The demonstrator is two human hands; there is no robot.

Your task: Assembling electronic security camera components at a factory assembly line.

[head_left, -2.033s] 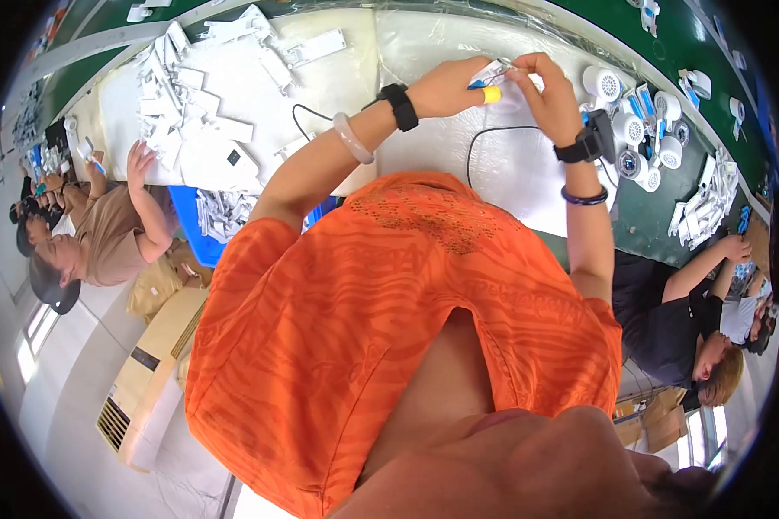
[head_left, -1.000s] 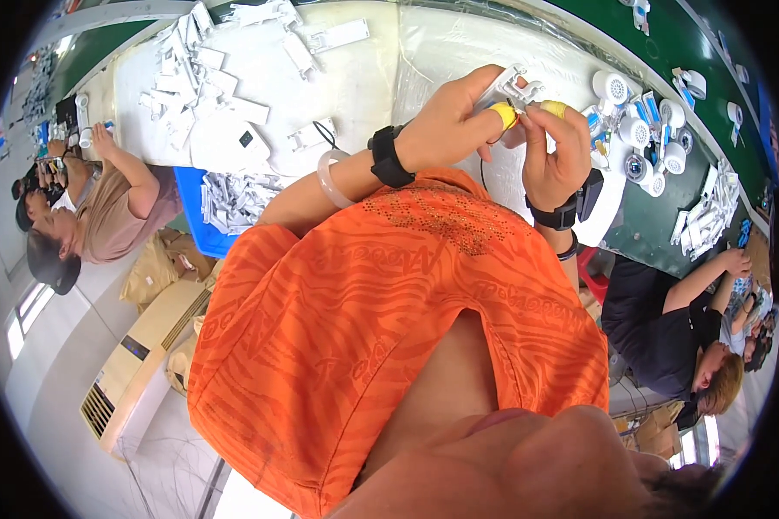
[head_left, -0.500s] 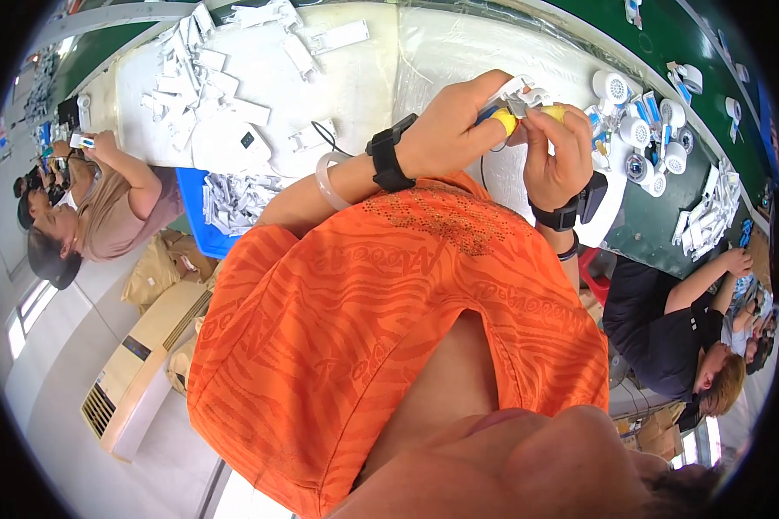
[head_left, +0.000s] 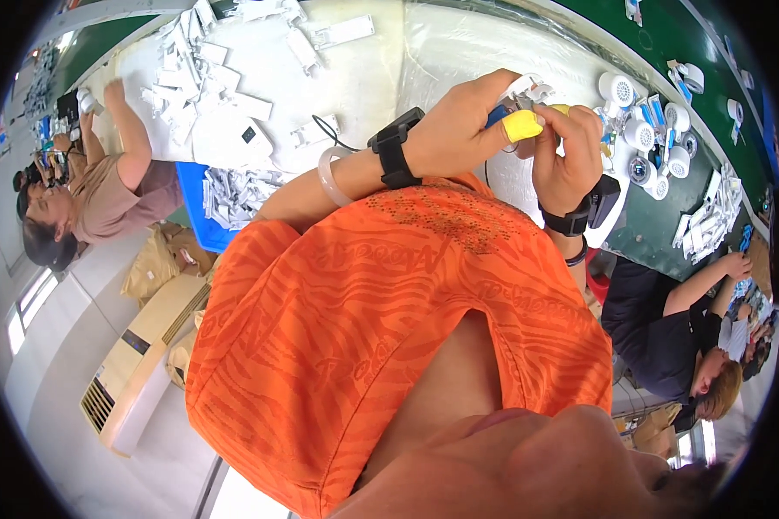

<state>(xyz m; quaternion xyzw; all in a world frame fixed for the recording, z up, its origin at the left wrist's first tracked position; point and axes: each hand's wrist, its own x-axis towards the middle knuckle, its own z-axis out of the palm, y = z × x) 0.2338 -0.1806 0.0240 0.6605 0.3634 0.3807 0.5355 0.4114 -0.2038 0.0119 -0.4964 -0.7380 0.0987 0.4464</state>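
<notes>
My left hand [head_left: 460,125] is closed around a small white plastic housing [head_left: 537,89] with a grey piece showing in it. A yellow finger cover [head_left: 521,126] sits on the left thumb. My right hand [head_left: 569,156] meets the left one at the housing, thumb and fingers pinched together against its near side. Another bit of yellow shows by the right fingertips. Whatever lies between those fingertips is hidden. Something blue peeks out beside the left thumb.
Loose white plastic parts [head_left: 201,73] lie heaped on the left of the table. A blue bin [head_left: 201,227] holds more. Round white heads [head_left: 639,135] with blue-and-white handles stand at right, near a pile of white pieces [head_left: 710,216]. Co-workers sit on both sides.
The left thumb has swung over the front of the housing, its yellow cover now fully showing. My right hand has shifted slightly right. The left co-worker's arm has been raised.
</notes>
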